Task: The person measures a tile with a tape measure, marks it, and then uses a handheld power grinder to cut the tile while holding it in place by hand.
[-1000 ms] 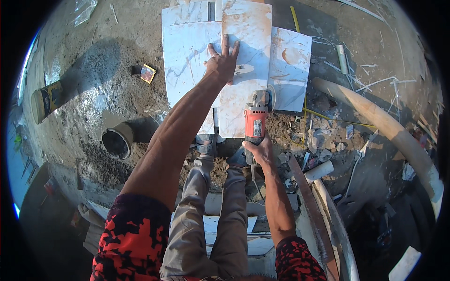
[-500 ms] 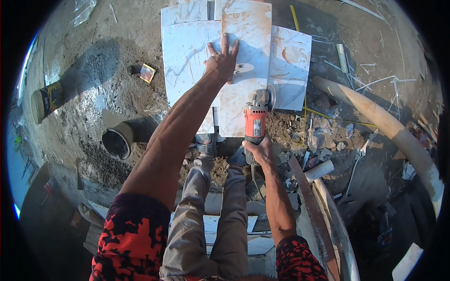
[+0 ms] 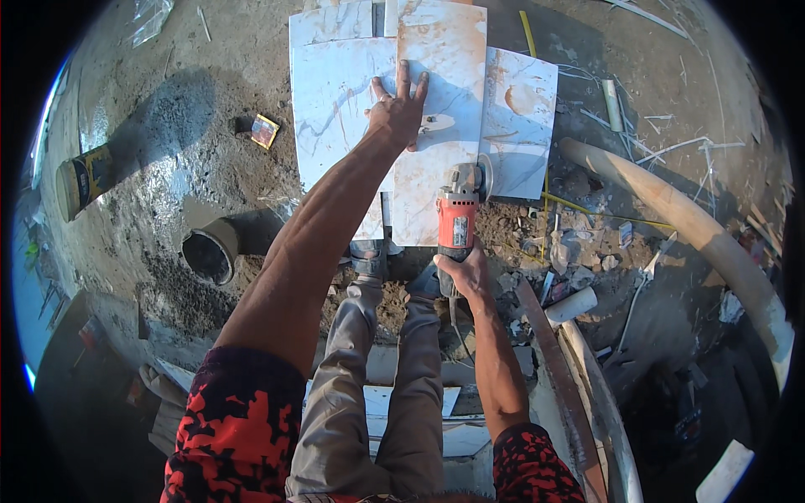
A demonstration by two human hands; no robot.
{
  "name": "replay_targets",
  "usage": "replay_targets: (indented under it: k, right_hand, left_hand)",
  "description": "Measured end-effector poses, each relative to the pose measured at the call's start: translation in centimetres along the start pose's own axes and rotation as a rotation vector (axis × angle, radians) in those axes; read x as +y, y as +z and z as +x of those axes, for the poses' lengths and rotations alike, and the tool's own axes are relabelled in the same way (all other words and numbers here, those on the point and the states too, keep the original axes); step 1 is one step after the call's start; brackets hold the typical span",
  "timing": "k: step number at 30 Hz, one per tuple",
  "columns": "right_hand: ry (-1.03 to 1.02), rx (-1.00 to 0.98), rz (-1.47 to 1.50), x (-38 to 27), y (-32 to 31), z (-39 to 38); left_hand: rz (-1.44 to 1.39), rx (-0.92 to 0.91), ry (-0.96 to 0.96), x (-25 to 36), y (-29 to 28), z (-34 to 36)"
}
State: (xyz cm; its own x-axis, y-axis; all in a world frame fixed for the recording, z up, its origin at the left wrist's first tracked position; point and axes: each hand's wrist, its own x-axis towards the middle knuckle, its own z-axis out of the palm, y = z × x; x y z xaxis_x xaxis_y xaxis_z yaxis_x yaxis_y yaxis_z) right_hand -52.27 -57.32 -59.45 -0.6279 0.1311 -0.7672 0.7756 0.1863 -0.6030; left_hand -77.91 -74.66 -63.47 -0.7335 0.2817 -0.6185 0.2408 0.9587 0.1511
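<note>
My left hand [image 3: 397, 114] lies spread on white marbled tiles, its fingers apart and pointing away from me. Under it are a long, dirt-stained tile [image 3: 443, 50] and a wider tile [image 3: 335, 92] to its left. My right hand [image 3: 467, 270] is wrapped round the rear grip of a red angle grinder [image 3: 458, 220]. The grinder's disc [image 3: 485, 178] stands at the right edge of the long tile; whether it is spinning I cannot tell. Another tile [image 3: 521, 126] lies to the right, partly beneath the long one.
Two buckets, one dark and yellow [image 3: 82, 183], one grey [image 3: 210, 251], stand at left near a small yellow packet [image 3: 264, 132]. A thick curved pole [image 3: 671, 193] crosses the right side. Rubble [image 3: 579, 243], planks [image 3: 566, 386] and a white pipe piece [image 3: 572, 305] lie nearer. My feet are behind the tiles.
Almost nothing differs. The grinder has shifted very slightly in my right hand's grip, while my left hand stays in place on the tiles.
</note>
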Motion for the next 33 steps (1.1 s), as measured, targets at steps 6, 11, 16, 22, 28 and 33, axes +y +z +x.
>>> replay_targets:
  k: [6, 11, 16, 22, 28, 33]
  right_hand:
    - [-0.044, 0.004, -0.048, 1.3, -0.2, -0.4]
    - [-0.012, 0.039, -0.046, 1.4, -0.1, -0.2]
    - [-0.005, -0.027, -0.028, 0.0, 0.0, -0.1]
    - [-0.09, -0.015, -0.078, 1.6, -0.4, -0.5]
    - [0.018, -0.028, -0.018, 0.4, 0.0, -0.2]
    - [-0.057, 0.047, -0.064, 1.9, 0.0, -0.2]
  left_hand:
    - [-0.026, -0.025, -0.014, 0.0, -0.4, 0.0]
    - [-0.032, -0.042, -0.016, 0.2, -0.5, -0.1]
    - [0.022, -0.007, 0.003, -0.2, -0.3, -0.2]
    - [0.017, -0.003, 0.001, 0.2, -0.4, -0.1]
    - [-0.008, 0.036, 0.023, -0.3, 0.2, -0.1]
    - [-0.034, 0.028, -0.004, -0.2, 0.3, 0.4]
